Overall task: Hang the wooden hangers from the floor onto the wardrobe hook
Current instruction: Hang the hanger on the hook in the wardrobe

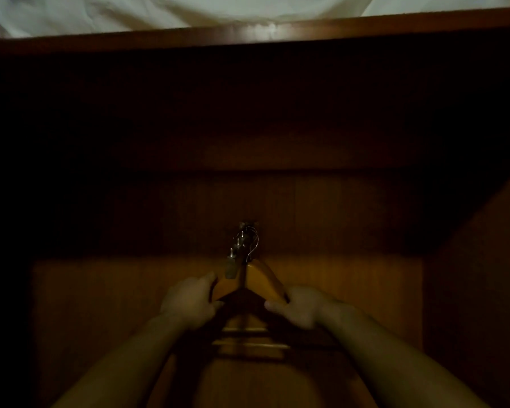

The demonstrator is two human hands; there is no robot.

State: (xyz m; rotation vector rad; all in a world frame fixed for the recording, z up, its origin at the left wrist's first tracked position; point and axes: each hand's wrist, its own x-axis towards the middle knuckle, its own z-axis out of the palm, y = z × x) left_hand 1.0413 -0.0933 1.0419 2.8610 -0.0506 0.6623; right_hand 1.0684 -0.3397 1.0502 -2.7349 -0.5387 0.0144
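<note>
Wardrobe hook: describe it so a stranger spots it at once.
Inside the dark wooden wardrobe, find the middle of its back panel. Just above the wooden hangers, the hook juts out: a metal arm with small studs, unlike the thin wire loop beside it.

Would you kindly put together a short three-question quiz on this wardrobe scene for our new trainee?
1. True or false: only one hand holds the wooden hangers.
2. Multiple choice: where do the left hand and the right hand grip the hangers? A) the sloping shoulders, one on each side; B) the wire tops; C) both on one side.
3. Short answer: which fitting on the wardrobe's back panel do the hangers' wire tops reach up to?

Key
1. False: both hands hold them.
2. A.
3. The wardrobe hook; whether the wire already hangs on it is too dark to tell.
</note>
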